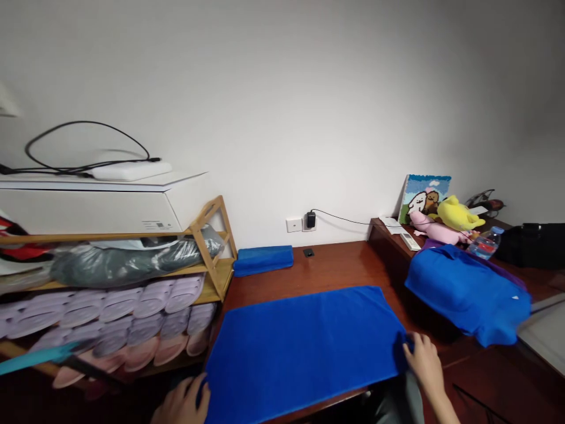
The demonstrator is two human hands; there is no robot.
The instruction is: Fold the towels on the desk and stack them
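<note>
One blue cloth lies spread over the near part of a reddish-brown counter, mostly flat, with its far right corner slanted and its near edge along the counter's front. At its right edge, the right hand has its grip pinching the fabric between thumb and forefinger. At its near left edge, the left hand is partly cut off by the lower border of the view; its fingers are bent at the fabric, and whether its grip pinches or merely touches cannot be told. Beyond the spread cloth, a folded blue bundle rests at the back left of the counter, near a small black fitting. On the wall behind, a black plug sits in a socket, its thin cord running to the right. To the right, a raised ledge carries a white remote, a picture leaning upright, pink and yellow plush toys and a bottle; a loosely heaped blue fabric hangs over its front. To the left, a wooden rack supports a white box above rows of lilac and pink slippers.
</note>
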